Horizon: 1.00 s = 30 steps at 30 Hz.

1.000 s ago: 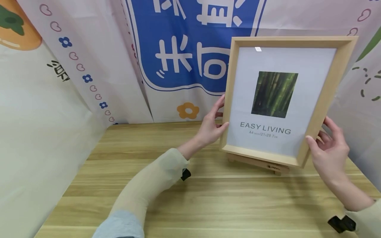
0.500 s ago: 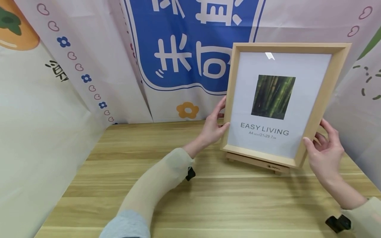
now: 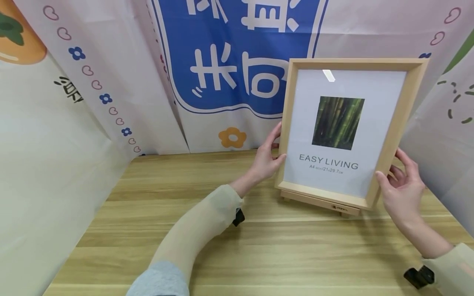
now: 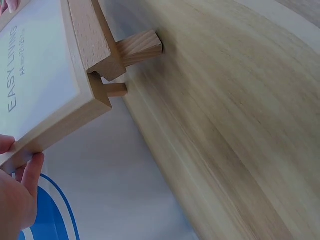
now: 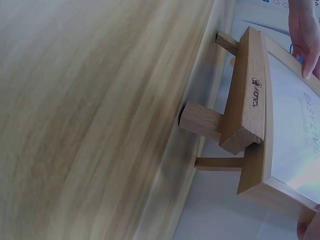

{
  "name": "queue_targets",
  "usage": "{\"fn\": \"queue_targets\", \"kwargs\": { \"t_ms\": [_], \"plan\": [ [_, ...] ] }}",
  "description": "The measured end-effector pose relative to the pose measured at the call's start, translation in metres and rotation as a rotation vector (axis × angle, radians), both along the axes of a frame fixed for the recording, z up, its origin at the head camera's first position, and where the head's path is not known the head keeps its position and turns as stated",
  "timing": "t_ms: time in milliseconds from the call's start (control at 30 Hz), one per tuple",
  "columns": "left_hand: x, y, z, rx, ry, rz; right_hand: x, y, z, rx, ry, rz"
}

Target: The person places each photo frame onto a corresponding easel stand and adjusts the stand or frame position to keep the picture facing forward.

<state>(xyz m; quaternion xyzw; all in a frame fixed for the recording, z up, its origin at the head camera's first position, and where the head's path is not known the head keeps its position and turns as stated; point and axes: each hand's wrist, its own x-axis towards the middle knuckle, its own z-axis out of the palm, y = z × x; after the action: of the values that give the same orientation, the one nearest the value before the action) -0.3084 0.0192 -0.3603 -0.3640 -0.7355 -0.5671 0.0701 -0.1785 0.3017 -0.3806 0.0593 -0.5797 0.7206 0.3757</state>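
Observation:
A light wooden picture frame [image 3: 398,123] with a bamboo photo and the words EASY LIVING leans back on a small wooden easel [image 3: 320,201]. My left hand [image 3: 264,160] grips its left side, thumb on the front edge and fingers behind. On the opposite side my right hand [image 3: 403,193] holds the lower right edge the same way. In the right wrist view the frame's bottom rests along the easel's ledge [image 5: 252,92], which carries a small dark logo. The left wrist view shows an easel leg [image 4: 142,47] standing on the table. Most of the easel is hidden behind the frame.
The wood-grain table [image 3: 155,213] runs back to a printed fabric backdrop [image 3: 237,82] with a blue panel, close behind the frame. More printed fabric [image 3: 44,176] walls the left side, and another sheet [image 3: 451,135] the right.
The picture frame's top has come down and left a little, so it leans further back. Both hands have kept hold of its sides, the right shifting slightly left.

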Motion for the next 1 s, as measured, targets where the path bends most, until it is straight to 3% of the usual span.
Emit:
{"fn": "queue_targets", "kwargs": {
  "t_ms": [867, 1000],
  "plan": [
    [0.0009, 0.0003, -0.0005, -0.030, -0.035, 0.023, 0.0002, 0.0011, -0.0044, 0.102, -0.050, -0.029],
    [0.0003, -0.0024, -0.0062, -0.014, -0.040, 0.015, 0.0030, 0.0022, -0.0063, 0.151, -0.088, -0.032]
  ]
}}
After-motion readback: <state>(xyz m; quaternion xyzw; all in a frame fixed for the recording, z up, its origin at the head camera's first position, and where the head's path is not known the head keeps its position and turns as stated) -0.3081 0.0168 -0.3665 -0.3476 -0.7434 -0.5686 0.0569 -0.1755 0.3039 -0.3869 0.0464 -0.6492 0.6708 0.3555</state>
